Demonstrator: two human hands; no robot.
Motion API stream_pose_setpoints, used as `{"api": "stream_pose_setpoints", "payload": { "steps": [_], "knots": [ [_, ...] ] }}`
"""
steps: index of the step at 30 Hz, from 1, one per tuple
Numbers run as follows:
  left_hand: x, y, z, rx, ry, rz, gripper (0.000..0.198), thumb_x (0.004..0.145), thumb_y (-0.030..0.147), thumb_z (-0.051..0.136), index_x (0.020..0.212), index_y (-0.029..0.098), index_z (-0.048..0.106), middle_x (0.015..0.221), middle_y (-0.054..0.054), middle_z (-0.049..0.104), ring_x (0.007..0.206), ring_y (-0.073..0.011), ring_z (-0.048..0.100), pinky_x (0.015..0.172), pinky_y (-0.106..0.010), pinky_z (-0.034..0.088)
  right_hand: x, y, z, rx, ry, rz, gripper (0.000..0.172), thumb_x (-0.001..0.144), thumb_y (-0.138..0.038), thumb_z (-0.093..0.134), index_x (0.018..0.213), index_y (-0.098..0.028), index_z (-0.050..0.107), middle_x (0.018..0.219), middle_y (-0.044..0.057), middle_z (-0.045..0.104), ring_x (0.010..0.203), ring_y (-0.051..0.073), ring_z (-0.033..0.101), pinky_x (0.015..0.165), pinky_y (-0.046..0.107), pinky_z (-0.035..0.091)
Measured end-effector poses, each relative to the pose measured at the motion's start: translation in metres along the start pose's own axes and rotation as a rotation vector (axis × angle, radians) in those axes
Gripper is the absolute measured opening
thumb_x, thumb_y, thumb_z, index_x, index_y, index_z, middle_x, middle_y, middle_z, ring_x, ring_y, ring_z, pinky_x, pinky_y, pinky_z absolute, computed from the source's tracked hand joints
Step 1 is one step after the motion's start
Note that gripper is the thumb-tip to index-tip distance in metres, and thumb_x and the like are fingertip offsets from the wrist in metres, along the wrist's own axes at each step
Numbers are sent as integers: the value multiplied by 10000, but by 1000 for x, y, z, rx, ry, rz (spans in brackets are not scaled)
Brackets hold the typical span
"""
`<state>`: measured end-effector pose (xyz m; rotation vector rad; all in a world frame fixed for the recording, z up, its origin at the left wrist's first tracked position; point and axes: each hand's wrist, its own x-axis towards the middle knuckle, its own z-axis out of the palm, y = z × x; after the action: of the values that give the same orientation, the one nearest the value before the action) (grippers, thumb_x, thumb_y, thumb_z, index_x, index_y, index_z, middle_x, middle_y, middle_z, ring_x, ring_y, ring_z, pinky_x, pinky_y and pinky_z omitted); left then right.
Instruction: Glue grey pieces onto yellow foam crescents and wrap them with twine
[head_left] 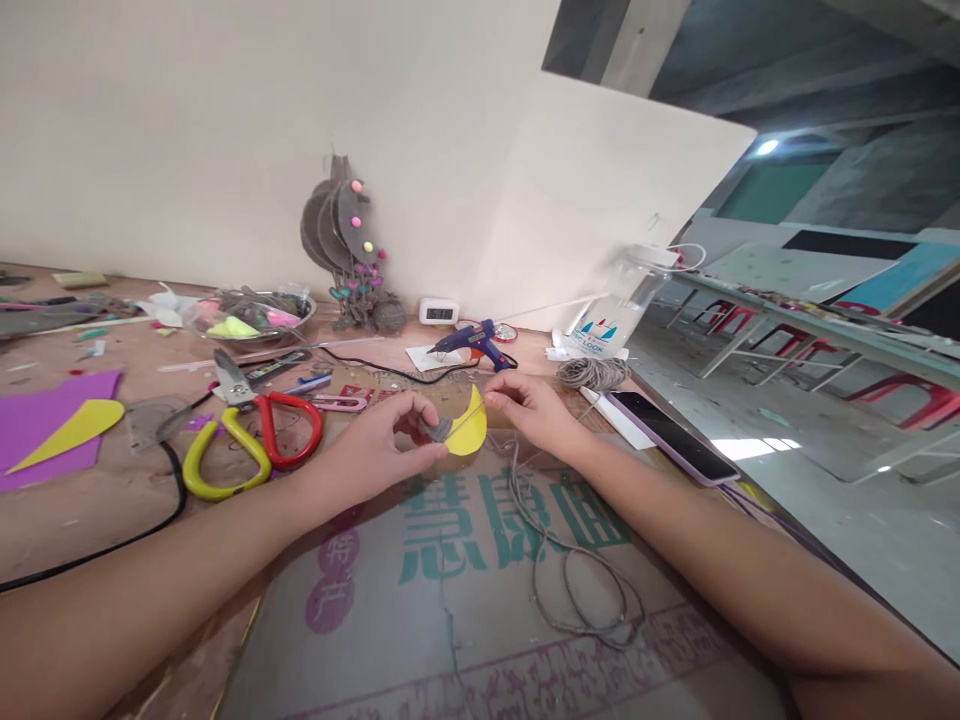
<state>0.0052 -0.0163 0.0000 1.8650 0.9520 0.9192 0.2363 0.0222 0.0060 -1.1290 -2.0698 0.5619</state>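
Note:
Between my hands is a yellow crescent-shaped cutout [470, 428], partly wrapped with grey yarn at its left end. My left hand [401, 440] is closed, pinching that wrapped end between thumb and fingers. With fingertips together, my right hand [529, 405] grips the grey yarn [541, 530], which runs taut across the crescent's face. The rest of the strand hangs down from there and lies in loose loops on the printed board [360, 640].
Scissors with red and yellow handles [251, 440] lie left of my hands. Behind stand a blue glue gun [472, 343], a small clock [439, 311] and a bowl of craft pieces [255, 318]. A phone [671, 435], yarn bundle [594, 373] and plastic jug [619, 305] are at right.

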Motion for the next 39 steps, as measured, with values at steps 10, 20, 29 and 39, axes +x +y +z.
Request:
{"api": "stream_pose_setpoints", "payload": {
  "steps": [10,20,29,39],
  "knots": [
    [-5,8,4,-89,-130,-106,236,711,281,625,863,212,460,684,61,495,551,-70,489,494,-187,386,-1,-4,4,-56,-3,-23,115,790,-261,560,731,-175,608,725,14,584,684,136,518,623,256,392],
    [-1,0,0,-228,-232,-138,276,716,284,638,887,216,432,684,52,469,571,-79,466,503,-198,372,5,15,1,109,50,142,192,771,-340,574,729,-155,603,617,-27,516,545,99,423,518,227,338],
    [-1,1,-3,-169,-226,-79,250,770,434,563,868,207,526,746,22,512,653,-107,477,556,-207,384,-5,-7,5,-342,-18,-204,166,827,-301,550,746,-197,650,798,59,613,853,201,521,813,356,383],
    [1,0,-7,105,110,71,188,870,330,409,933,220,548,904,-9,577,834,-149,517,720,-260,418,-4,5,7,-59,189,-32,290,832,-170,457,1093,-216,578,1051,63,597,856,176,539,767,334,434]
  ]
}}
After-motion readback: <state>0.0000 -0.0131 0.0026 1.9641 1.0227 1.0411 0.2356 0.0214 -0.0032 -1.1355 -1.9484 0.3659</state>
